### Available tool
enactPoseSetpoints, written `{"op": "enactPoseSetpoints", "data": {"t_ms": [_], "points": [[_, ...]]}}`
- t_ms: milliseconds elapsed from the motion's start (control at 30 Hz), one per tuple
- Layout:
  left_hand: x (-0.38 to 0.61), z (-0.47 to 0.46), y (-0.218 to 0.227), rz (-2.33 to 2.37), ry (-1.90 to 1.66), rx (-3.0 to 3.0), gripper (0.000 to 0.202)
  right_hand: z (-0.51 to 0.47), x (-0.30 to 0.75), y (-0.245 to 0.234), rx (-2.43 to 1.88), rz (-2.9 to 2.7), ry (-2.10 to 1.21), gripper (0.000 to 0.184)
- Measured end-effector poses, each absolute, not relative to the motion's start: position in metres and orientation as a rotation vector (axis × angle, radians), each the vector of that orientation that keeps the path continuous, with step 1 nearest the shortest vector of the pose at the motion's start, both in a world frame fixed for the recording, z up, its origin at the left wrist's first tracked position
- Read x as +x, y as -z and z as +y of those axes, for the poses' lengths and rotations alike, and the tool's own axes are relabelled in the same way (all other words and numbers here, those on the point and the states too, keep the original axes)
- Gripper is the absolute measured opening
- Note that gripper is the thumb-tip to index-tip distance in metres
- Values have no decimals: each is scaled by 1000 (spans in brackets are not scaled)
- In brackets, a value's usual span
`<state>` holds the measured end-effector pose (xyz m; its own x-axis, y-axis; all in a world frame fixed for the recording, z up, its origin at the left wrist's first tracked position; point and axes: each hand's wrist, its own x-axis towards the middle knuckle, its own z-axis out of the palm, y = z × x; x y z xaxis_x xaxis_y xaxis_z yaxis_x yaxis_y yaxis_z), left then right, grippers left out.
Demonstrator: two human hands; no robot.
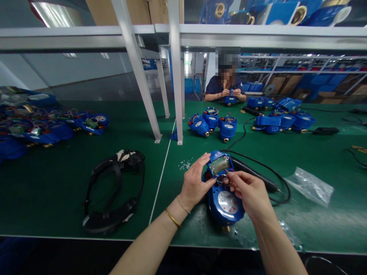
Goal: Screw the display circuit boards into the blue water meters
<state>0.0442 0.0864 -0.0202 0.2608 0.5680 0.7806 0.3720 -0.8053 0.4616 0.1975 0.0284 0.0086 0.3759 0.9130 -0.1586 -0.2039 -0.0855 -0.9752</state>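
A blue water meter (pixel 226 204) with a round clear dial lies on the green table in front of me, its brass fitting toward the near edge. Its upper housing is uncovered, showing a battery-like grey part (pixel 220 165) and thin wires (pixel 222 178). My left hand (pixel 196 179) grips the left side of that housing, fingers along its top and thumb near the wires. From the right, my right hand (pixel 250 191) pinches at the wires between thumb and forefinger; the fingertips partly hide them. A black electric screwdriver (pixel 255 173) with a cord lies just behind my right hand.
Small white bits (pixel 186 164) lie left of the meter, a clear plastic bag (pixel 311 185) right. A black head strap (pixel 114 191) rests farther left. Several meters (pixel 228 128) stand behind, more piled left (pixel 43 126). Metal posts (pixel 176 76) rise mid-table; a co-worker (pixel 225 86) sits opposite.
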Motion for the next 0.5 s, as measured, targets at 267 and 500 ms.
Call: {"op": "enactPoseSetpoints", "data": {"t_ms": [267,500], "points": [[44,87,24,926,-1557,2275,61,28,198,-5,-1326,-726,-1047,52],[44,88,22,898,-1579,2299,60,29,198,-7,-1308,-693,-1064,52]]}}
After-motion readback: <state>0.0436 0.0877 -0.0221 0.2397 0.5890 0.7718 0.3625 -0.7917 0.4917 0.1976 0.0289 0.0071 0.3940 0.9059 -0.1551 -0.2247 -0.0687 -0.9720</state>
